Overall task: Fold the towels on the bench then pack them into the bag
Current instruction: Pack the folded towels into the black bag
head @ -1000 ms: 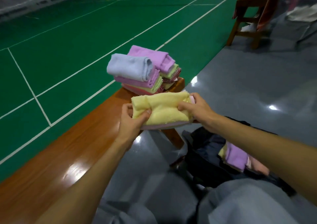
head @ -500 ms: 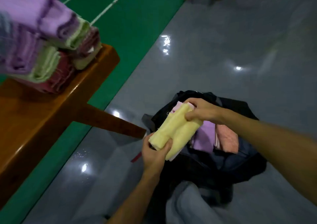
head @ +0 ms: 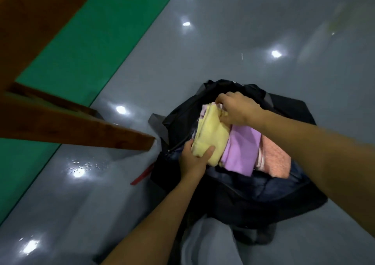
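A folded yellow towel [head: 212,135] stands on edge in the open dark bag [head: 253,193] on the grey floor. My left hand [head: 193,160] grips its near end, thumb on top. My right hand [head: 237,107] holds its far end with curled fingers. Beside it in the bag lie a folded purple towel [head: 242,150] and a pink towel [head: 274,160]. A pale pink towel edge [head: 204,110] shows behind the yellow one.
The wooden bench [head: 36,21] fills the upper left, its slanted leg [head: 81,131] reaching toward the bag. Green court flooring [head: 97,45] borders the glossy grey floor [head: 223,41]. My grey trouser leg [head: 209,242] is at the bottom. A red strap [head: 143,173] lies by the bag.
Both hands have carried the yellow towel from the bench down into the bag, setting it beside the purple towel. The view has tilted down, and the towel stack has left the frame.
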Available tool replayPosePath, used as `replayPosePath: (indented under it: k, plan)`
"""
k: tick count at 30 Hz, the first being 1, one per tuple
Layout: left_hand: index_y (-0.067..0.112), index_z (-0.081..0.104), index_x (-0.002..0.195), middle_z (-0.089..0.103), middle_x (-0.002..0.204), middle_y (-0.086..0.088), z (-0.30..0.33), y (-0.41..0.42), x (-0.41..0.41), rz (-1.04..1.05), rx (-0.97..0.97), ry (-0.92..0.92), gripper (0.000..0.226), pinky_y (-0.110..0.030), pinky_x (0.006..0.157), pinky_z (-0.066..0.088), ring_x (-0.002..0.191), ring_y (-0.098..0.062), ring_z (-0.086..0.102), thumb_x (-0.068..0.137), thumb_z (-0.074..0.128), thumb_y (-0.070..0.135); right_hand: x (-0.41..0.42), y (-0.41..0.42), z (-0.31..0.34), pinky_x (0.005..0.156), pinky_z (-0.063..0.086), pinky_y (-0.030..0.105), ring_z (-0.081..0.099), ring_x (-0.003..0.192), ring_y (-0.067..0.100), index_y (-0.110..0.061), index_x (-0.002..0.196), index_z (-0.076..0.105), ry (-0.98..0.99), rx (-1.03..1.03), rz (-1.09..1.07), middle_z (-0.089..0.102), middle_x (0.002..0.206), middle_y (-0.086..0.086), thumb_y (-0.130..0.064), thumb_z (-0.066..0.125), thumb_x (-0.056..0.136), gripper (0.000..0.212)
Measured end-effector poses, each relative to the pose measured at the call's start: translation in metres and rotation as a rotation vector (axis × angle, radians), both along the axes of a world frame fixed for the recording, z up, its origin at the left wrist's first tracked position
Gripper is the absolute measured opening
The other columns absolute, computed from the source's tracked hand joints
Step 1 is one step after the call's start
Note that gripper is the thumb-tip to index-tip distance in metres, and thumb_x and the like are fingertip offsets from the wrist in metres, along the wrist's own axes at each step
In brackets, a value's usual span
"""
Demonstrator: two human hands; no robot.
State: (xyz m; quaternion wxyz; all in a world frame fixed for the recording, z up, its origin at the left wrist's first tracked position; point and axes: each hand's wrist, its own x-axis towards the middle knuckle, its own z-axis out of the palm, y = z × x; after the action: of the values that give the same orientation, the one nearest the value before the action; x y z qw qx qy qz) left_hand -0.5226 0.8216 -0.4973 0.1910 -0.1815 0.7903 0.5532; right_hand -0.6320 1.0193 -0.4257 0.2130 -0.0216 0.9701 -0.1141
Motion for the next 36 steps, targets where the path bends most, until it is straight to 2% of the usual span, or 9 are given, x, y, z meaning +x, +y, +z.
replayPosePath:
  k: [2, 5, 9, 11, 15, 20, 27, 33, 36]
  plan:
    - [0.017, 0.062, 0.13, 0.07, 0.113, 0.003, 0.011, -0.01, 0.0, -0.053, -0.023, -0.027, 0.064, -0.027, 0.077, 0.055, 0.097, -0.014, 0.068, 0.076, 0.093, 0.032, 0.009, -0.003, 0.009, 0.091, 0.048, 0.043, 0.052, 0.117, 0.033, -0.021, 0.138, 0.052, 0.066, 0.067, 0.045, 0.056, 0.132, 0.009, -0.033, 0.064, 0.093, 0.048]
    - [0.023, 0.061, 0.12, 0.066, 0.11, 0.008, 0.034, -0.023, -0.001, -0.09, -0.05, -0.018, 0.05, -0.019, 0.069, 0.05, 0.093, -0.008, 0.065, 0.079, 0.089, 0.029, 0.024, -0.009, 0.031, 0.095, 0.048, 0.044, 0.051, 0.119, 0.032, -0.022, 0.14, 0.05, 0.071, 0.071, 0.044, 0.053, 0.135, 0.009, -0.035, 0.067, 0.095, 0.05]
    - [0.02, 0.064, 0.11, 0.067, 0.108, 0.007, 0.081, -0.041, -0.003, -0.206, -0.108, 0.087, 0.032, -0.025, 0.087, 0.052, 0.102, -0.01, 0.064, 0.086, 0.082, 0.03, 0.045, -0.019, 0.075, 0.098, 0.048, 0.045, 0.05, 0.124, 0.032, -0.022, 0.141, 0.05, 0.054, 0.039, 0.065, 0.053, 0.138, 0.009, -0.039, 0.071, 0.094, 0.054]
    - [0.019, 0.066, 0.104, 0.069, 0.101, 0.005, 0.115, -0.049, -0.003, -0.229, -0.082, 0.13, 0.022, -0.023, 0.086, 0.056, 0.097, -0.009, 0.066, 0.089, 0.08, 0.026, 0.057, -0.028, 0.102, 0.098, 0.048, 0.045, 0.051, 0.125, 0.033, -0.022, 0.141, 0.051, 0.049, 0.026, 0.094, 0.055, 0.138, 0.008, -0.041, 0.068, 0.095, 0.052]
    - [0.021, 0.07, 0.098, 0.073, 0.089, 0.005, 0.194, -0.069, 0.002, -0.242, -0.087, 0.242, 0.015, -0.019, 0.074, 0.057, 0.083, -0.007, 0.07, 0.089, 0.079, 0.029, 0.08, -0.053, 0.163, 0.092, 0.051, 0.042, 0.053, 0.123, 0.031, -0.023, 0.135, 0.054, 0.092, 0.012, 0.158, 0.058, 0.133, 0.005, -0.043, 0.063, 0.097, 0.044]
    - [0.019, 0.072, 0.095, 0.074, 0.083, 0.005, 0.29, -0.113, 0.025, -0.236, -0.099, 0.405, 0.007, -0.022, 0.074, 0.057, 0.078, -0.003, 0.07, 0.092, 0.077, 0.024, 0.108, -0.098, 0.248, 0.088, 0.052, 0.04, 0.058, 0.119, 0.027, -0.024, 0.128, 0.058, 0.195, -0.048, 0.219, 0.062, 0.127, 0.001, -0.047, 0.058, 0.1, 0.036]
    - [0.021, 0.072, 0.096, 0.073, 0.085, 0.009, 0.412, -0.205, 0.041, -0.137, -0.204, 0.755, 0.003, -0.021, 0.073, 0.056, 0.081, -0.007, 0.07, 0.095, 0.073, 0.024, 0.123, -0.194, 0.352, 0.099, 0.052, 0.038, 0.06, 0.117, 0.016, -0.023, 0.131, 0.057, 0.366, -0.359, 0.194, 0.063, 0.131, -0.002, -0.047, 0.06, 0.102, 0.038]
    - [0.019, 0.065, 0.097, 0.068, 0.088, 0.009, 0.467, -0.294, 0.007, 0.158, -0.264, 0.909, 0.016, -0.027, 0.074, 0.053, 0.081, 0.0, 0.065, 0.099, 0.067, 0.035, 0.114, -0.289, 0.396, 0.097, 0.052, 0.039, 0.056, 0.113, 0.016, -0.018, 0.133, 0.047, 0.441, -0.808, -0.055, 0.055, 0.127, -0.001, -0.057, 0.061, 0.098, 0.055]
    - [0.013, 0.056, 0.111, 0.064, 0.105, -0.003, 0.481, -0.327, -0.022, 0.342, -0.267, 0.925, 0.027, -0.012, 0.072, 0.046, 0.085, 0.002, 0.057, 0.101, 0.064, 0.037, 0.097, -0.327, 0.402, 0.101, 0.052, 0.046, 0.055, 0.117, 0.022, -0.022, 0.135, 0.04, 0.43, -0.947, -0.267, 0.05, 0.133, 0.003, -0.074, 0.059, 0.088, 0.073]
